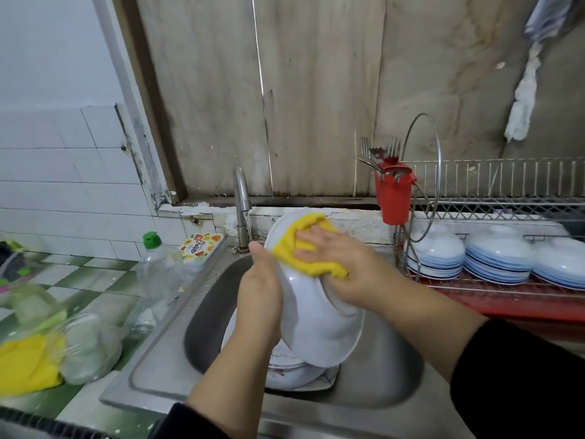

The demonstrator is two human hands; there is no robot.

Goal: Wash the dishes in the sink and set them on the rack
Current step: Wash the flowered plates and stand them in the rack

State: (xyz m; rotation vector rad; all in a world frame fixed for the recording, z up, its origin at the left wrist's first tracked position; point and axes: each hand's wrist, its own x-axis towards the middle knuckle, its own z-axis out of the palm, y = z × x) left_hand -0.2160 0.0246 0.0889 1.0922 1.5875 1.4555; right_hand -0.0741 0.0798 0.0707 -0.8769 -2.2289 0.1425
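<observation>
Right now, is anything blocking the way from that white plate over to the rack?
Partly. The red cutlery holder and a tall wire loop stand at the rack's near end, right of the plate. Stacked bowls fill the lower shelf.

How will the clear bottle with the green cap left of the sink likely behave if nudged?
The clear bottle looks nearly empty, so it is probably light and apt to tip. It stands tall by the sink rim; a push could slide it or topple it, and once down it would likely roll.
</observation>
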